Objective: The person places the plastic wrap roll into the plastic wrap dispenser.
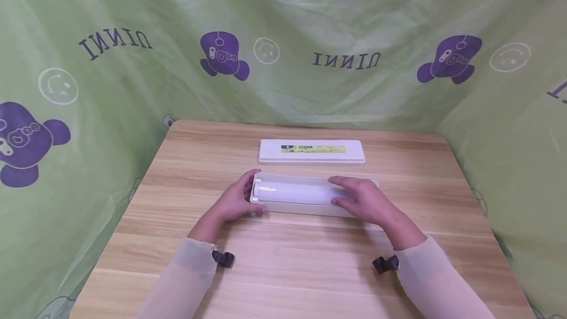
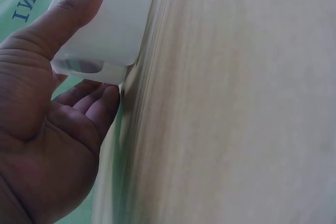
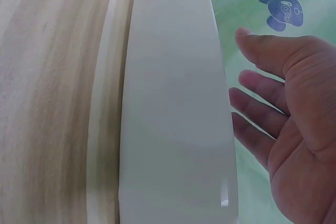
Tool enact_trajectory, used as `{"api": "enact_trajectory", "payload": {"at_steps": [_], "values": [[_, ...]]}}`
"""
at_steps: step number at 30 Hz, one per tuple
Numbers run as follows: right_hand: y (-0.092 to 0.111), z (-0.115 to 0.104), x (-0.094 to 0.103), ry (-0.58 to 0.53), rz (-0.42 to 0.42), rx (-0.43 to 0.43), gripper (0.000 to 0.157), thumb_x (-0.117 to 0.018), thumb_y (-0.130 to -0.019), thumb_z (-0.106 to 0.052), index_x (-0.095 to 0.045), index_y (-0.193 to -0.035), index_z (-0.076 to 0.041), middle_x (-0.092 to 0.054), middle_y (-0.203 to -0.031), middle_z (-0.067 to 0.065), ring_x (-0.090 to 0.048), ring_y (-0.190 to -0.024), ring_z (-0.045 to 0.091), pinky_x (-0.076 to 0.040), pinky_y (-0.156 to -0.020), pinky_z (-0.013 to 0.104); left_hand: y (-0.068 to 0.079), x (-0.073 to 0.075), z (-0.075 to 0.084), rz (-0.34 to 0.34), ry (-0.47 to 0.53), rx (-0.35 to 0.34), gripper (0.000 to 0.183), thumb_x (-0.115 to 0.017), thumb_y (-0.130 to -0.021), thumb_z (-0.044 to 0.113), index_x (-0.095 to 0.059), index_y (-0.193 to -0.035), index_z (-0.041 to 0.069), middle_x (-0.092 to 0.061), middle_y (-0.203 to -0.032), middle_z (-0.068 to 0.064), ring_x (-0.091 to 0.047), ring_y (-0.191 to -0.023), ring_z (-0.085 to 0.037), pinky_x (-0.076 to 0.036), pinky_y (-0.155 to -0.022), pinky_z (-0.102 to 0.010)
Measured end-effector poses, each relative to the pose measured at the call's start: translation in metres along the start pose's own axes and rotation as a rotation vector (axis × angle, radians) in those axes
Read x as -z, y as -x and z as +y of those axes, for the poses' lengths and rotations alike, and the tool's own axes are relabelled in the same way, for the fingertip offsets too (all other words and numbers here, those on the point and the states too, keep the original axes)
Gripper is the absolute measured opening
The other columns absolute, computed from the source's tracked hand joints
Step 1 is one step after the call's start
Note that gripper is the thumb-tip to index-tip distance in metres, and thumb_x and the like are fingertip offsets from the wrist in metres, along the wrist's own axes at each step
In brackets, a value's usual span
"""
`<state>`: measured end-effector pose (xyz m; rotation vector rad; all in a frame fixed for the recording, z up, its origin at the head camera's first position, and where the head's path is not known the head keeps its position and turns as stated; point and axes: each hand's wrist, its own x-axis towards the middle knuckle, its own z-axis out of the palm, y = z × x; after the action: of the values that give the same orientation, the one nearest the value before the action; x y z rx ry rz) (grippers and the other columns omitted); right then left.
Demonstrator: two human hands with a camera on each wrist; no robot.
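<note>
A long white plastic box (image 1: 305, 208) lies lengthwise in front of me with its top uncovered. Inside it rests a white roll (image 1: 297, 193), likely cling film, its right part hidden by my hand. My left hand (image 1: 235, 199) grips the box's left end, thumb along the near wall and fingers round the far side. In the left wrist view that thumb (image 2: 79, 11) presses the box wall. Over the box's right end hovers my right hand (image 1: 366, 202), fingers loosely bent and apart; the right wrist view shows them beside the wall, holding nothing.
Behind the box lies its white lid (image 1: 269, 150) with a green and yellow label (image 1: 313, 149). Both are on a wood-grain table (image 1: 301, 270). A green printed curtain (image 1: 288, 97) hangs round the back and sides. Small black devices (image 1: 226, 260) sit at both wrists.
</note>
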<state>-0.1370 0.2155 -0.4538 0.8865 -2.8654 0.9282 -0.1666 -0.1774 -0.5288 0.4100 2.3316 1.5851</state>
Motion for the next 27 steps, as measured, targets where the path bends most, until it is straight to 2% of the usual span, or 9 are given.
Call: {"api": "enact_trajectory", "payload": {"at_steps": [6, 17, 27], "values": [[0.005, 0.002, 0.001, 0.004, 0.034, 0.004, 0.053, -0.083, -0.091, -0.025, -0.067, -0.138, -0.010, -0.068, -0.137, 0.011, -0.063, -0.127, 0.032, -0.050, -0.109, 0.053, 0.000, 0.001, 0.001, -0.007, 0.005, 0.001, 0.121, -0.101, -0.065, 0.017, -0.028, -0.162, 0.022, -0.033, -0.167, -0.013, -0.034, -0.152, -0.028, -0.036, -0.120, -0.039], [0.012, 0.006, 0.000, 0.014, 0.060, -0.011, 0.057, -0.084, -0.089, -0.024, -0.064, -0.141, -0.012, -0.066, -0.140, 0.011, -0.062, -0.129, 0.033, -0.050, -0.110, 0.054, 0.000, 0.001, 0.003, -0.010, -0.005, 0.009, 0.120, -0.101, -0.066, 0.018, -0.028, -0.161, 0.025, -0.032, -0.167, -0.012, -0.034, -0.152, -0.026, -0.035, -0.121, -0.038], [0.020, 0.011, -0.001, 0.022, 0.107, -0.014, 0.060, -0.086, -0.088, -0.022, -0.063, -0.142, -0.008, -0.063, -0.142, 0.015, -0.060, -0.131, 0.036, -0.048, -0.111, 0.056, 0.000, 0.001, 0.002, -0.010, -0.028, 0.007, 0.119, -0.100, -0.067, 0.017, -0.028, -0.162, 0.025, -0.033, -0.167, -0.012, -0.035, -0.151, -0.025, -0.037, -0.120, -0.037]]}}
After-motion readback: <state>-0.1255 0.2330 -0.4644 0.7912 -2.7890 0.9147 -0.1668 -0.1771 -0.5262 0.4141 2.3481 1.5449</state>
